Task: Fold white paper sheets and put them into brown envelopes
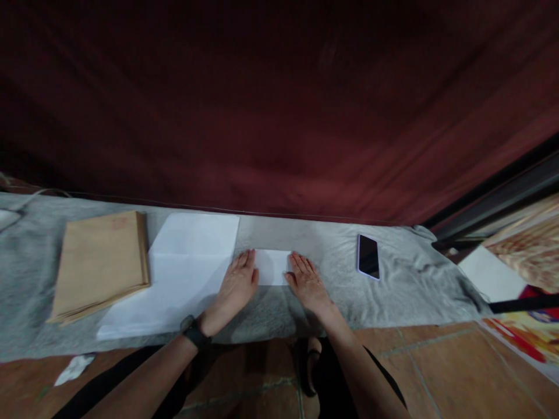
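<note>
A small white folded paper point(273, 267) lies flat on the grey cloth between my two hands. My left hand point(239, 278) rests on its left end, fingers stretched out flat and pointing away from me. On the right end lies my right hand point(307, 282), its fingers likewise extended and pressed down. Both thumbs point inward over the paper. Left of my left hand, larger white sheets point(187, 267) are spread on the cloth, with crease lines across them. A stack of brown paper envelopes point(102, 259) overlaps their left side.
A phone point(368, 256) with a purple case lies to the right on the grey cloth point(410, 279). Dark red fabric point(279, 116) hangs behind the cloth's far edge. A dark frame and printed material stand at far right. White scrap point(75, 369) lies on the tiled floor.
</note>
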`<state>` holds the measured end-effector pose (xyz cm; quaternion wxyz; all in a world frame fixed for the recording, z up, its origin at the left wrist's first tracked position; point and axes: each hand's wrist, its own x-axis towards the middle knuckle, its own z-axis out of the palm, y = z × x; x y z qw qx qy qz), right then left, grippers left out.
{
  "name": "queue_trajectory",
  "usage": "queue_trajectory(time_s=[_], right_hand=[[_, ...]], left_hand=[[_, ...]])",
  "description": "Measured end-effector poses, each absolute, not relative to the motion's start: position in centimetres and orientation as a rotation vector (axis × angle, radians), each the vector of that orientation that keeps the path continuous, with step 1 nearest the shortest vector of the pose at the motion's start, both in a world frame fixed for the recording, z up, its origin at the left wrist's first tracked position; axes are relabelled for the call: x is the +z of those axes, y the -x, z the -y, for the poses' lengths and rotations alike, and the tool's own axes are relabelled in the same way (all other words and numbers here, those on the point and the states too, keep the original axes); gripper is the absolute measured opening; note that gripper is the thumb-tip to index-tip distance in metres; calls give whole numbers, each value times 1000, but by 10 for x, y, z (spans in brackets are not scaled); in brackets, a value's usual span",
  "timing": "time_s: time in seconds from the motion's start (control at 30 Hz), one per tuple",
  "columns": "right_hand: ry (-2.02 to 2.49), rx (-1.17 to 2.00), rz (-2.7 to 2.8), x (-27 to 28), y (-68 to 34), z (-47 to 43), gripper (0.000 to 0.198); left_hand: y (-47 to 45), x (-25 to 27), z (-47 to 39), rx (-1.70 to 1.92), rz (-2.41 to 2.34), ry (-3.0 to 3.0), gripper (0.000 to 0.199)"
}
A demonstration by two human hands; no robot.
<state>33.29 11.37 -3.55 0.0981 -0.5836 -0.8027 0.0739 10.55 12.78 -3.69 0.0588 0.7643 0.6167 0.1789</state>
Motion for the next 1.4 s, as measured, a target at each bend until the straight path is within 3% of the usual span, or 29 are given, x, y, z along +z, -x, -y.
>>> queue_trajectory(time_s=[0.23,0.57,0.63,0.7,0.8,0.93,1.13,1.27,1.4], right_hand=[[1733,212,2374,-37,-331,-114,57],[1553,234,2355,-24,-318,-110,63],[1436,256,2362,-21,-311,-106,71],[1397,289,2314,-20,-305,-103,65],[1362,412,2136,-18,-301,-103,48],[1299,771,1621,-10,-300,-108,37],[1100,1353,781,-1,-288,-112,38],[1047,1425,624,-1,-285,-113,39],[1121,1359,666,-5,-298,-120,39]], left_hand=[[-92,-32,-145,850,-1734,-1787,51],[-106,-14,-139,1173,-1389,-976,79],[-109,-6,-134,1238,-1312,-931,80],[-113,2,-129,1285,-1248,-892,77],[-117,10,-125,1322,-1134,-794,67],[-121,13,-122,1262,-995,-635,69],[-127,1,-119,1175,-937,-693,81],[-126,-8,-122,1204,-961,-797,65],[-119,-12,-127,1156,-1125,-961,64]])
